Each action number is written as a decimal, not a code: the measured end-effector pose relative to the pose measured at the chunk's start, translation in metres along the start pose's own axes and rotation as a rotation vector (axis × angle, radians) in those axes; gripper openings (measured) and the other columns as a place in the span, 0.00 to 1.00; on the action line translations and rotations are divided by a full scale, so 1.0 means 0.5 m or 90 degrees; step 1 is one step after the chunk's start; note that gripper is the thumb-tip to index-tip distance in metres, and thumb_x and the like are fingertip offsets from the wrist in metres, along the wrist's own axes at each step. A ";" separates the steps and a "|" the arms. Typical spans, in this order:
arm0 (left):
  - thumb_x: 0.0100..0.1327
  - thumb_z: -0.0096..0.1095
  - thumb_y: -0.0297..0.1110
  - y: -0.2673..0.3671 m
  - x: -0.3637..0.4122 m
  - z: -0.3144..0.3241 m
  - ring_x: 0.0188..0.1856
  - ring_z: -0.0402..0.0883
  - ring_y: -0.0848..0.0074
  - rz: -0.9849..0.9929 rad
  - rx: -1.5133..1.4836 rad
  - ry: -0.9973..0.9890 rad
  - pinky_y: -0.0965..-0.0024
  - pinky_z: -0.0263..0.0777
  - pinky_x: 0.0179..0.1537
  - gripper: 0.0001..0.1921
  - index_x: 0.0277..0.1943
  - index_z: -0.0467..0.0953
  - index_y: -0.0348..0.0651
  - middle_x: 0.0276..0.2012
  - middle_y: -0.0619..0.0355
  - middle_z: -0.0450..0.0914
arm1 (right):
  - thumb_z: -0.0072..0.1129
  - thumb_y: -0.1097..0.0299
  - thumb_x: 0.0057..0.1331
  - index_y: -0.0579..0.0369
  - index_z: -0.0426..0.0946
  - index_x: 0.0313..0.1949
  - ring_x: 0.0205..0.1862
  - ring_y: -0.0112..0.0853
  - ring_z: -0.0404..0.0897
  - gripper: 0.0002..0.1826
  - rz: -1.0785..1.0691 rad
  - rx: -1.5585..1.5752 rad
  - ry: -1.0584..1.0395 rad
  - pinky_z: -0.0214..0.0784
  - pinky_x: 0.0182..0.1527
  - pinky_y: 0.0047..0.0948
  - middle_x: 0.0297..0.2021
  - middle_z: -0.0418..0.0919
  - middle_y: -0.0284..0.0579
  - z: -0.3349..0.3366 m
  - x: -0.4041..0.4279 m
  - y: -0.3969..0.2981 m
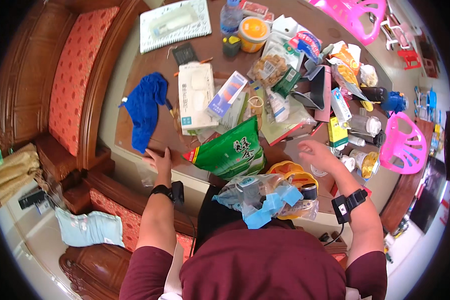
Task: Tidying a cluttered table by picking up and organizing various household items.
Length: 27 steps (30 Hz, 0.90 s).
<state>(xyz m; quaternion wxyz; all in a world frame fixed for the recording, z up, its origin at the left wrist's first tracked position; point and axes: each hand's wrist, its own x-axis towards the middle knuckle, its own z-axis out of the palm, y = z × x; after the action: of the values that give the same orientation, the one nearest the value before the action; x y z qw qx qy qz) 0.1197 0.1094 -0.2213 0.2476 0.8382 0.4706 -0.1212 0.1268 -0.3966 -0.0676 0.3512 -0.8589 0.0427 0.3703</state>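
Observation:
At the table's near left edge is my left hand (pixel 159 162), its fingers spread apart and empty. Its fingertips are close to the lower end of a crumpled blue cloth (pixel 144 112); I cannot tell if they touch. My right hand (pixel 318 154) is over the table on the right, fingers loosely curled, with nothing visible in it. Between the hands a green bag of tea (pixel 232 152) lies tilted. Nearer to me, a clear plastic bag with light-blue pieces (pixel 262 202) overlaps a yellow scalloped tray (pixel 285 167) at the table's near edge.
Beyond the tea bag are a white box (pixel 197 97), a purple-white box (pixel 228 94), a bag of brown snacks (pixel 269 69) and a pink folding stand (pixel 324 93). Several bottles and a yellow-green box (pixel 337 132) crowd the right. A spiral notebook (pixel 175 24) lies at the far left.

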 end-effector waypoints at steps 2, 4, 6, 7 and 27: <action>0.55 0.68 0.47 -0.093 0.028 0.024 0.71 0.39 0.41 0.101 -0.025 0.047 0.55 0.42 0.69 0.51 0.72 0.40 0.42 0.70 0.31 0.36 | 0.59 0.64 0.60 0.59 0.72 0.50 0.48 0.40 0.78 0.20 -0.001 0.015 -0.015 0.68 0.52 0.35 0.46 0.78 0.51 -0.006 0.019 -0.004; 0.56 0.67 0.45 -0.131 0.041 0.035 0.72 0.39 0.44 0.241 -0.008 0.078 0.56 0.42 0.69 0.47 0.71 0.46 0.42 0.71 0.35 0.34 | 0.58 0.66 0.61 0.60 0.72 0.51 0.48 0.38 0.77 0.20 0.040 0.007 -0.008 0.68 0.53 0.34 0.47 0.77 0.50 -0.006 0.043 -0.016; 0.57 0.66 0.45 -0.114 0.011 0.036 0.72 0.40 0.46 0.212 -0.047 0.036 0.56 0.43 0.69 0.45 0.71 0.46 0.43 0.71 0.36 0.35 | 0.58 0.66 0.61 0.60 0.72 0.52 0.48 0.38 0.77 0.20 0.027 0.004 -0.006 0.68 0.53 0.34 0.48 0.77 0.50 -0.004 0.048 -0.041; 0.58 0.65 0.44 -0.103 -0.007 0.028 0.72 0.40 0.48 0.189 -0.089 -0.007 0.57 0.44 0.69 0.44 0.71 0.47 0.43 0.71 0.36 0.36 | 0.57 0.66 0.61 0.60 0.72 0.52 0.49 0.38 0.77 0.20 0.017 0.000 0.002 0.67 0.54 0.34 0.48 0.77 0.49 -0.011 0.044 -0.064; 0.59 0.64 0.36 -0.628 -0.338 0.039 0.62 0.67 0.59 -0.274 -0.257 -0.211 0.63 0.64 0.60 0.38 0.69 0.53 0.39 0.64 0.41 0.63 | 0.70 0.67 0.43 0.43 0.72 0.50 0.61 0.41 0.65 0.31 -0.438 -0.563 -0.122 0.39 0.67 0.60 0.48 0.73 0.40 0.222 -0.113 -0.275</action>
<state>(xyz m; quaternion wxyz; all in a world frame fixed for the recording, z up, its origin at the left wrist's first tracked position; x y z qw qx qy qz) -0.2355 0.1124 -0.2590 0.4503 0.6226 0.6047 -0.2093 0.0646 -0.2337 -0.0046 0.0611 -0.8510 -0.4310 0.2936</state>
